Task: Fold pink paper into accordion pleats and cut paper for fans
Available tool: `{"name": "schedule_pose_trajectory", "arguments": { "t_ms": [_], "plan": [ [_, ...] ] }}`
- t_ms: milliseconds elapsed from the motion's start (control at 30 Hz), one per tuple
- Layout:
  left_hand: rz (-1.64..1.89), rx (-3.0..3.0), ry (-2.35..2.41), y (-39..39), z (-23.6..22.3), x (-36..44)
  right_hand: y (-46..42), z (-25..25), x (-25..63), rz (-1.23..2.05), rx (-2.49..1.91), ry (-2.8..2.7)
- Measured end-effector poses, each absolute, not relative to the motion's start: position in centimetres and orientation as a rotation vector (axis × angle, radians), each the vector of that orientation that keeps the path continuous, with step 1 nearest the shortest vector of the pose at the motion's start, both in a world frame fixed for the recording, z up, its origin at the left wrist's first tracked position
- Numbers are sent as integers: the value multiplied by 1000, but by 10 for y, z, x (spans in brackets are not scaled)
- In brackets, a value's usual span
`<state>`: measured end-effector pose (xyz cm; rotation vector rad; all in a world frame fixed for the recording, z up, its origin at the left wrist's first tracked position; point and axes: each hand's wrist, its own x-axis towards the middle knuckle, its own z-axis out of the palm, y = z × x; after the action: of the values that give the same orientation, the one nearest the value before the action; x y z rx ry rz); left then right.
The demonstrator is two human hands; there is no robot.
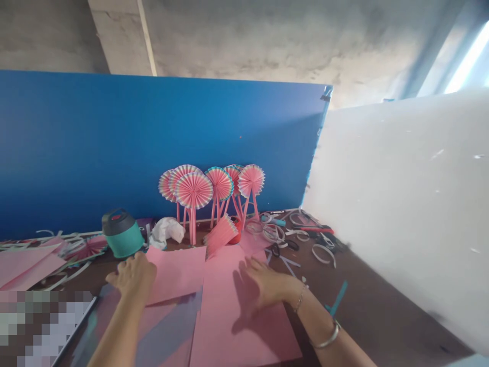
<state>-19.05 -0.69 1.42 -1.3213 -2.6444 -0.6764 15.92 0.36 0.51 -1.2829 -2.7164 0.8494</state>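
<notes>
My left hand (pixel 133 275) rests on the edge of a pink paper sheet (pixel 178 272), its fingers curled loosely, just below a teal jar (pixel 121 233). My right hand (pixel 263 284) lies flat with fingers spread on a larger pink paper sheet (pixel 233 326). Nothing is held in either hand. A half-folded pink pleated fan (pixel 219 233) lies just beyond the sheets. Several finished pink paper fans on sticks (pixel 214 188) lean against the blue board (pixel 114 148).
A white crumpled paper (pixel 167 230) sits by the jar. More pink sheets (pixel 26 262) and paper strips lie at the left. Scissors (pixel 280 251), tape rolls and paper rings (pixel 301 232) lie at the right near a white board (pixel 412 204). The table (pixel 367 306) is brown.
</notes>
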Motion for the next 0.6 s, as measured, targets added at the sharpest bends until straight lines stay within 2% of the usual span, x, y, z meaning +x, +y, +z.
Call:
{"name": "schedule_pose_trajectory", "arguments": {
  "t_ms": [100,167,367,467,600],
  "plan": [
    [-723,-1251,-2369,-9,16,-170,-13,-7,149,978,-1040,-2947],
    [-818,-1327,-2216,-8,19,-154,-22,-12,141,929,-967,-2989],
    [-1053,-2400,-1567,-1,7,-100,-32,-4,131,795,-1002,-2898],
    [-789,-2786,-1420,-3,-9,-81,-33,-8,132,765,-1002,-2965],
    [-334,-2876,-1518,-7,-21,-76,-38,-11,133,710,-990,-3036]
  ]
}}
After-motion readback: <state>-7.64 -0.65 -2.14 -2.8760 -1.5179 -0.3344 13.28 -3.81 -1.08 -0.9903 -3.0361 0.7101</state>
